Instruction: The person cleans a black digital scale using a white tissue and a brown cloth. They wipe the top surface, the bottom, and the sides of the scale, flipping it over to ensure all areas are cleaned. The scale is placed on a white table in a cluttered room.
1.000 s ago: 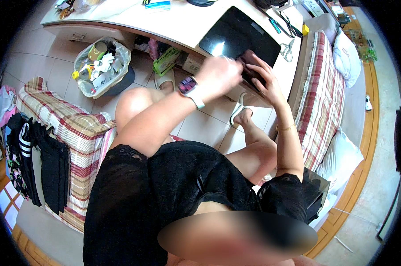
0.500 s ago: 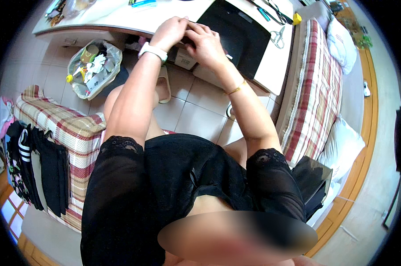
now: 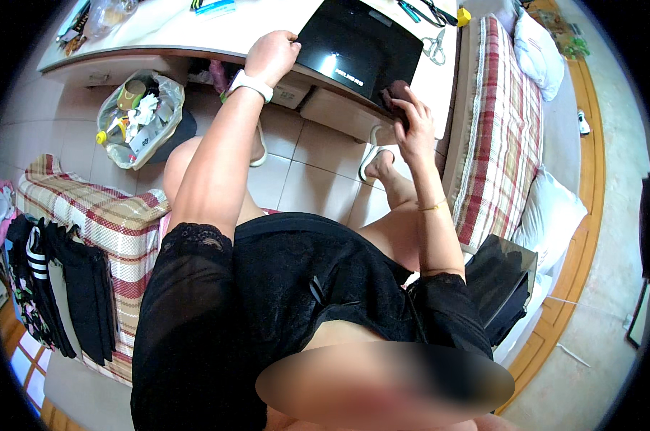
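Observation:
A glossy black flat panel lies on the white table and reaches its near edge. My left hand, with a white watch on the wrist, is closed beside the panel's near left corner; whatever its fingertips hold, if anything, is hidden. At the panel's near right corner my right hand grips a dark brown piece that looks like a crumpled cloth. This cloth touches the panel's edge. Light reflects off the panel's surface.
Scissors lie right of the panel on the white table. A lined bin full of rubbish stands on the floor at left. Plaid-covered seating runs along the right, and a plaid-draped seat with hanging clothes is at left.
My hands were together at the panel's near left corner. The right hand has moved right and nearer to me, with the dark cloth showing; the left has stayed close to the corner.

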Tool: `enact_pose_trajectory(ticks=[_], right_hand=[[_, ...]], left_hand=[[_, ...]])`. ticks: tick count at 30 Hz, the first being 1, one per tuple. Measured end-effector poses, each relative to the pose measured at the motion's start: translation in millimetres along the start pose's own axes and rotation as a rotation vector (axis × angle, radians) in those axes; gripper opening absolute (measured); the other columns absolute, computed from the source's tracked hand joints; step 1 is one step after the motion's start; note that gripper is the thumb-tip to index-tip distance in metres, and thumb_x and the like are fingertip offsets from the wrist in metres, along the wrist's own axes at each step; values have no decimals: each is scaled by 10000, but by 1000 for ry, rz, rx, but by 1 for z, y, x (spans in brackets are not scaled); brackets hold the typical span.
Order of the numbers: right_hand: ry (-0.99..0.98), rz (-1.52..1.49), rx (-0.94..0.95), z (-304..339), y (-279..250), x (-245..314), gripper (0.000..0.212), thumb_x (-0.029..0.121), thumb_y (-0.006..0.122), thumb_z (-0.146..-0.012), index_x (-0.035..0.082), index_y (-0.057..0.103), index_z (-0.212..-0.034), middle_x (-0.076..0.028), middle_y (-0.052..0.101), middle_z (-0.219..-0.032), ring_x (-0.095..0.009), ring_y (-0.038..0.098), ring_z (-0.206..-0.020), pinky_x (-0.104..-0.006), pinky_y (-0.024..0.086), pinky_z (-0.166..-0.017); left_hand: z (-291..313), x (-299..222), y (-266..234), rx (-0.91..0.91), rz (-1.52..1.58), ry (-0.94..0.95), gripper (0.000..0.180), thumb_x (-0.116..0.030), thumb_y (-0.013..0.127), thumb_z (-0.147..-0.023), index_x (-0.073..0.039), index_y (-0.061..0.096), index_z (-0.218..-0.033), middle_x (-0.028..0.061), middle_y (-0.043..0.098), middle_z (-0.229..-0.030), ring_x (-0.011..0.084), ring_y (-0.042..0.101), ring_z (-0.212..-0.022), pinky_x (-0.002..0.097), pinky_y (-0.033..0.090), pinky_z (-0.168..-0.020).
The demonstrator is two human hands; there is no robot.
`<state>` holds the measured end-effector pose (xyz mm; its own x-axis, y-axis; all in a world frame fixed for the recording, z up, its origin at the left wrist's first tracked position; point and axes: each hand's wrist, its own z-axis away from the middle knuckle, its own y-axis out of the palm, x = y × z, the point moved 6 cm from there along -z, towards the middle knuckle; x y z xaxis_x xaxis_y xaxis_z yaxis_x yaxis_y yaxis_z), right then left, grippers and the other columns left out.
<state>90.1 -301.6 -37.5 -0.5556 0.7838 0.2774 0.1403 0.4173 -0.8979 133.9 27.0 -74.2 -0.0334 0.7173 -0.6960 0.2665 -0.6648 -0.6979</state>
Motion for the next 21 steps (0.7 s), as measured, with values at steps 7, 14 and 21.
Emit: enact_pose_trajectory(ticks=[7, 14, 21], right_hand=[[-184, -8, -28, -87, 69, 96, 424, 171, 698, -776, 187, 682, -1199, -75, 550, -1441, -310, 545, -1273, -505, 429, -1029], [-230, -85, -18, -112, 92, 128, 449, 234, 686, -820, 205, 657, -1267, -109, 538, -1462, -325, 521, -1310, -535, 428, -1020], [-6, -31, 11, -28, 24, 32, 414, 162, 707, -835, 204, 683, -1247, -76, 534, -1479, -338, 546, -1271, -494, 443, -1033]], left_hand=[[0, -6, -4, -45, -32, 54, 298, -244, 562, -948, -30, 759, -1012, 234, 714, -1002, 410, 677, -974, 479, 523, -908], [-10, 18, -8, 6, -25, -1, 307, -255, 544, -967, -44, 749, -1058, 232, 715, -1012, 409, 674, -990, 475, 521, -902], [20, -42, -20, -195, -257, 220, 318, -234, 678, -915, -48, 703, -1172, 188, 692, -1120, 350, 666, -1055, 441, 553, -907]])
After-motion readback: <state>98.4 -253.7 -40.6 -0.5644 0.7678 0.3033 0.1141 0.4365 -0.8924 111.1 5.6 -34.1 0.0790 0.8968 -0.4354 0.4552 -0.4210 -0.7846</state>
